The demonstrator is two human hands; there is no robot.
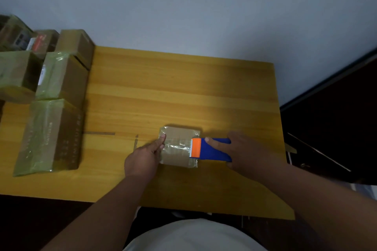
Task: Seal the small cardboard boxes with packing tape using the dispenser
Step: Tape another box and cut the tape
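A person seals a small cardboard box (179, 145) at the near centre of a yellow wooden table (183, 91). The right hand (247, 154) grips a blue tape dispenser (214, 150), index finger laid along its top, with the orange cutter end (196, 147) resting on the box's right edge. Clear tape (177, 146) lies wrinkled across the lid from left to right. The left hand (143, 157) steadies the box's left side, fingertips (162, 138) pressing the tape down at the upper left corner; the fingers are partly curled against the box wall.

On the table's left side stands a cluster of larger taped cartons (61, 75). The nearest carton (51, 136) carries printed lettering down its side, too blurred to read. A white label (41, 75) shows between two cartons, and a red-and-white label (37, 43) on one farther back; neither is legible.
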